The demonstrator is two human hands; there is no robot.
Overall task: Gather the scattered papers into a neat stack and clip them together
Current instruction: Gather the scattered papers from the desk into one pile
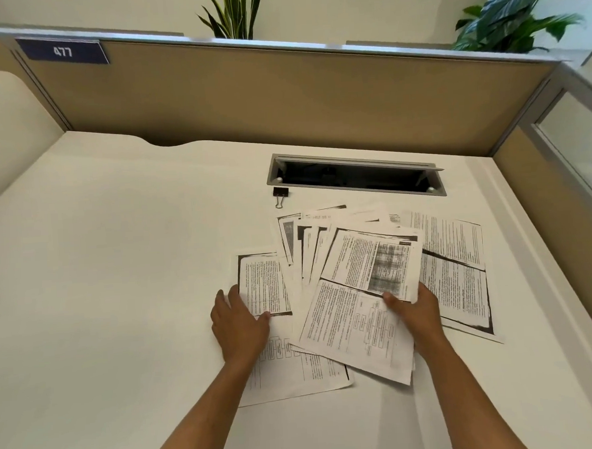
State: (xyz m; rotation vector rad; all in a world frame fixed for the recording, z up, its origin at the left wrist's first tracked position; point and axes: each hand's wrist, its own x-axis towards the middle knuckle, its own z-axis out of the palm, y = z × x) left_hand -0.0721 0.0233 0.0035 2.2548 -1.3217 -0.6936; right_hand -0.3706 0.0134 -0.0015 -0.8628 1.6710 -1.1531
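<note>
Your right hand (416, 310) grips the top sheet (363, 299) of the fanned papers (310, 254), thumb on its face and fingers underneath. Your left hand (240, 325) lies flat and open on the left sheet (288, 362) at the pile's 9 o'clock edge. The binder clip (280, 195) sits on the desk (101, 269) at 11 o'clock from the pile, apart from it. Just beyond, the cable tray (354, 176) stands open; its contents are too dark to tell.

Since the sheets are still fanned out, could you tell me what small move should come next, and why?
Probably slide the left hand and its sheet right, under the fanned papers gripped by the right hand. The sheets lie overlapped and askew, one page still lies apart on the right, and the binder clip waits untouched.
</note>
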